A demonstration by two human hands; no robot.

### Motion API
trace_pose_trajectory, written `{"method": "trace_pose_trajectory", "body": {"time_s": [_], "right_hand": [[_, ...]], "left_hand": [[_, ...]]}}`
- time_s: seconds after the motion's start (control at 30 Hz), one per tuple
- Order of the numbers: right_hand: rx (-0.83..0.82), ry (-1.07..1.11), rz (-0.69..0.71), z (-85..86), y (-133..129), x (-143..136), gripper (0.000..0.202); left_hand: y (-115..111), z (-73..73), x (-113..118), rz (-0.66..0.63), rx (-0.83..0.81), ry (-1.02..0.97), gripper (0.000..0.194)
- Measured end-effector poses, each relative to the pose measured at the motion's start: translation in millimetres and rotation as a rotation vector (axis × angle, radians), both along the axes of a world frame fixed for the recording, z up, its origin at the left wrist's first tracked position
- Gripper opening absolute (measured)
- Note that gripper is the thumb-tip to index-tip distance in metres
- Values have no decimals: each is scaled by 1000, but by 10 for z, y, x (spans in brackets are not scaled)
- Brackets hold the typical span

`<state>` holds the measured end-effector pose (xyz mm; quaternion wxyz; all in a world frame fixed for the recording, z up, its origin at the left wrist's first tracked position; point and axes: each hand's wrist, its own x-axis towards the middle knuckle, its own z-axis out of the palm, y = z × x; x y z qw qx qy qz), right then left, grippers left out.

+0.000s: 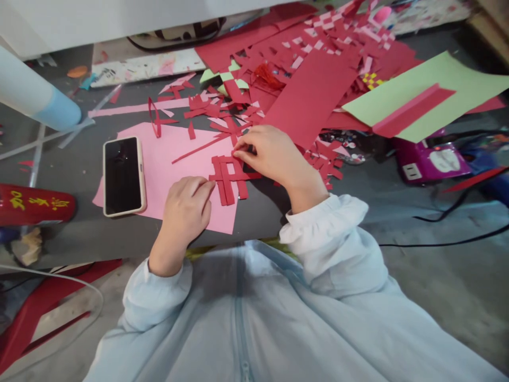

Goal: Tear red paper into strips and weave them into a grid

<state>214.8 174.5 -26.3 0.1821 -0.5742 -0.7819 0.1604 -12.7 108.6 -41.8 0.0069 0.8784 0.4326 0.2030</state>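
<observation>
Several red paper strips (227, 183) cross over and under each other in a small woven piece on a pink paper sheet (167, 143). My left hand (187, 204) is curled at the left end of this weave, its fingers closed on the edge of the strips. Above the upper right of the weave, my right hand (274, 156) is closed, thumb and index finger pinching a red strip. The palm hides part of the weave's right side. A thin red strip (199, 147) lies slantwise on the pink sheet just left of my right fingertips.
A phone (124, 175) lies on the pink sheet's left side. Farther left are a red can (35, 204) and a white-blue cylinder (43, 90). Behind my hands lie a red paper sheet (314, 95), paper scraps and a green sheet (429, 95). A purple packet (431, 162) sits right.
</observation>
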Motion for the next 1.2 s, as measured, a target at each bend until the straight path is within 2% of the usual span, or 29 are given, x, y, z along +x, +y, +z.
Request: {"method": "trace_pose_trajectory", "body": {"time_s": [0.13,0.27,0.6,0.77,0.9,0.97,1.07,1.2], "right_hand": [[12,123,-1,-55,23,35,6],[3,240,-2,-78,38,53,6],[-112,420,1,-22,46,-16,8],[-49,476,-2,-24,39,-24,6],[-17,516,35,-24,26,-20,7],[4,545,49,-22,22,-16,7],[23,582,59,-17,12,-14,8],[45,614,76,1,-15,-21,8]], "left_hand": [[0,25,2,-6,-25,13,35],[8,39,1,-4,-44,28,37],[6,41,-3,-19,-64,-36,34],[8,51,-5,98,-83,-198,29],[-12,171,-17,242,-127,-294,30],[-18,260,-19,286,-189,-302,30],[35,365,-2,286,-361,-303,39],[252,405,66,326,-604,-403,57]]}}
